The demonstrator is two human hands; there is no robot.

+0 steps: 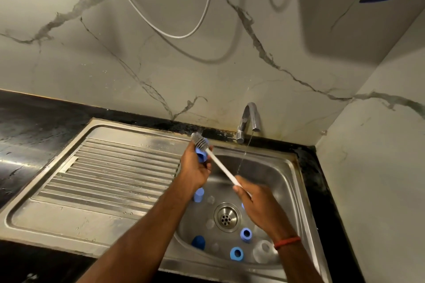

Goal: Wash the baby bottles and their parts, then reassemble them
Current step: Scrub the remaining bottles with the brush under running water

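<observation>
The left hand [195,167] is raised over the near-left edge of the sink [292,167], its grip closed around a blue bottle part [200,156]. The right hand [255,204] holds the lower end of the white handle of a bottle brush [220,166], grip closed on it; this hand is motion-blurred. The grey bristle head of the brush lies against the top of the blue bottle part. Whether the bristles are inside the part cannot be told.

A thin stream of water [244,156] falls from the tap [249,119] into the basin, to the right of the brush handle.

Lying in the basin around the drain [227,217]:
- a light blue cap [198,194], left of the drain, beside the left forearm;
- a dark blue dome [198,241], near left;
- two blue rings [246,234] [236,254], near side;
- a clear piece [262,251], just right of the nearer ring;
- small clear pieces, too faint to identify.

The ribbed drainboard [115,167] adjoins the basin on the left. The black counter [34,122] surrounds the unit. A red thread [287,242] circles the right wrist.
</observation>
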